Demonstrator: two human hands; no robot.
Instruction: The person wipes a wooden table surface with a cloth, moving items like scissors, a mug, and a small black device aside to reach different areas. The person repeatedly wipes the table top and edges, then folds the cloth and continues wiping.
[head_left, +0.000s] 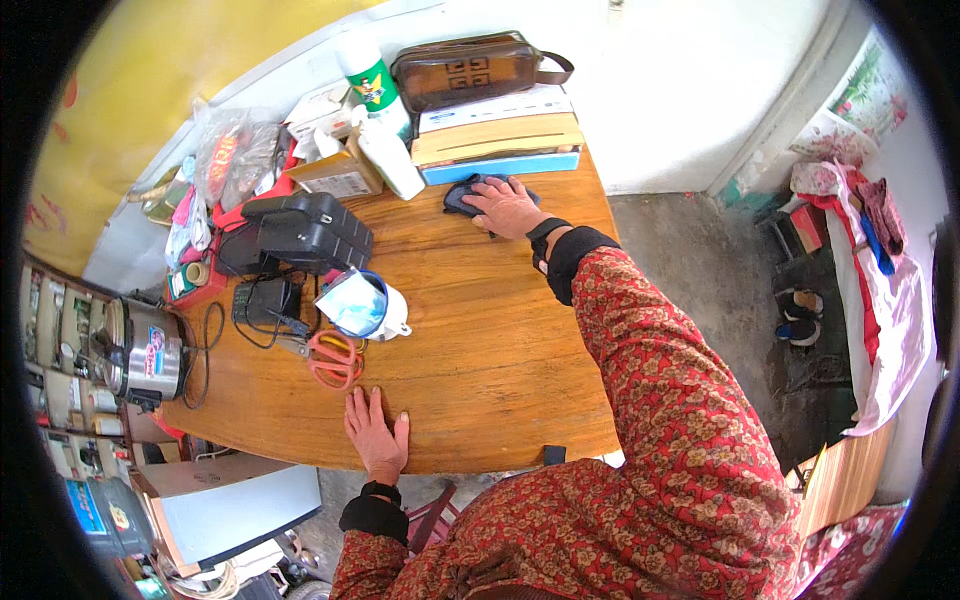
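Note:
My right hand (508, 208) presses flat on a dark folded cloth (459, 198) near the back right of the wooden table (480, 352), just in front of a stack of boxes. At the table's near edge, my left hand (376, 439) rests palm down with its fingers apart, holding nothing. Orange-handled scissors (334, 361) lie just beyond its fingertips. Behind them stands a white mug with a blue rim (391, 315), holding a pale blue and white packet (355, 304). A black hard case (319, 229) sits farther back on the left.
Flat boxes (499, 142) carry a brown translucent bag (469, 75). Beside them are a white spray bottle (391, 161) and a green-and-white can (373, 84). A black power adapter (262, 301) with cords and a steel electric cooker (154, 351) are at the left. A cardboard box (217, 476) stands below the table's left edge.

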